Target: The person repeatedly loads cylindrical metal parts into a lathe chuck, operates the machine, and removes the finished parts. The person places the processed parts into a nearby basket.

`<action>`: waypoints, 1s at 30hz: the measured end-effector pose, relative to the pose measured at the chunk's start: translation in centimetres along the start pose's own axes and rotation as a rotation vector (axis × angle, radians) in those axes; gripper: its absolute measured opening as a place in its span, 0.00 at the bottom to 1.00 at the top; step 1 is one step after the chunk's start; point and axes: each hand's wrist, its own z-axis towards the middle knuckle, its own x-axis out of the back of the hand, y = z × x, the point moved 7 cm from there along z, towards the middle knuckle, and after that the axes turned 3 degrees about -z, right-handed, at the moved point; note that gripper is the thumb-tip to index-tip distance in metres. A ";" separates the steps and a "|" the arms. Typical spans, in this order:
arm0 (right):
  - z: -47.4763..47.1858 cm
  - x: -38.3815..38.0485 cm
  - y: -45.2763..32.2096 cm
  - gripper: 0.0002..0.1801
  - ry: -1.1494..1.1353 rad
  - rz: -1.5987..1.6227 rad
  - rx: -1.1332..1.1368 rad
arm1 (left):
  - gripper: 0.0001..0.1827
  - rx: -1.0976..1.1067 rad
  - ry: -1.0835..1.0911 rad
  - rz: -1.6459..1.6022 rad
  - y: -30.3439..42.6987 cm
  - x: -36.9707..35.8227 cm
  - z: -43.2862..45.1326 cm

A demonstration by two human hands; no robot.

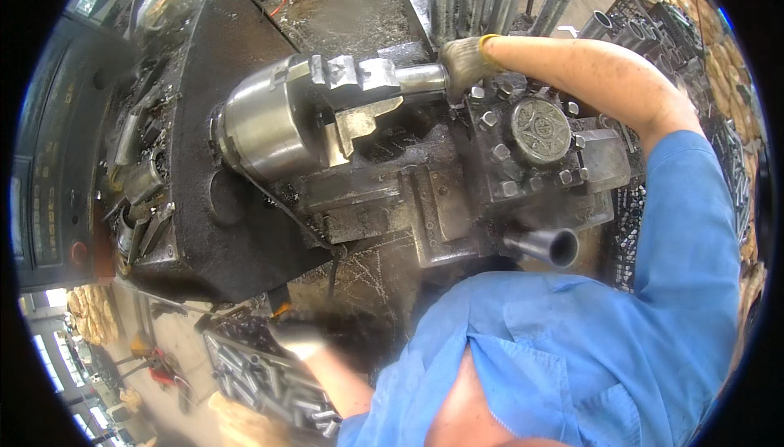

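My right hand (464,68), in a dirty knit glove with a yellow cuff, grips the outer end of a shiny steel tube (421,78). The tube's other end sits at the jaws (352,73) of a lathe chuck (269,119). Just below the glove is a square tool post (490,165) with several clamping bolts and a round embossed cap (541,131). Low on the left, my left hand (300,335) is blurred, and its fingers cannot be made out. It is near a lever with an orange tip (282,310), above a bin of metal pieces.
Several steel tubes (442,0) stand upright behind the tool post. Another tube (545,246) juts out near my body. Tube offcuts fill a bin (263,379) at lower left. Loose metal parts (141,177) lie on the headstock (220,251), beside a control panel (55,202).
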 end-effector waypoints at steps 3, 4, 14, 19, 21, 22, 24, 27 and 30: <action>1.7 1.5 -3.4 0.45 0.154 0.093 0.098 | 0.17 -0.827 -0.120 0.971 5.2 -3.8 -3.5; 1.9 1.8 -5.1 0.50 0.187 0.051 0.278 | 0.16 -0.892 -0.112 1.063 5.7 -4.1 -4.0; -12.8 3.2 2.7 0.29 0.841 0.337 0.252 | 0.26 -1.293 -0.070 1.493 6.3 -5.3 -5.7; -25.2 -6.7 6.4 0.21 0.964 0.939 0.091 | 0.17 -1.550 0.200 1.031 20.4 -14.3 -14.5; -27.3 -10.9 7.2 0.22 1.111 1.039 0.185 | 0.18 -1.873 0.020 0.936 27.2 -21.9 -16.7; -27.7 -12.9 7.9 0.22 1.133 1.046 0.186 | 0.20 -1.706 -0.082 1.139 29.9 -25.2 -15.5; -28.2 -16.8 9.6 0.23 1.175 1.056 0.055 | 0.29 -1.532 -0.066 1.283 34.7 -32.5 -10.9; -28.8 -21.1 10.5 0.24 1.097 1.054 -0.051 | 0.44 -1.180 0.128 1.685 39.2 -38.8 -3.1; -31.1 -22.9 8.9 0.24 1.107 0.762 0.023 | 0.44 -1.063 0.138 1.749 39.9 -40.3 -1.9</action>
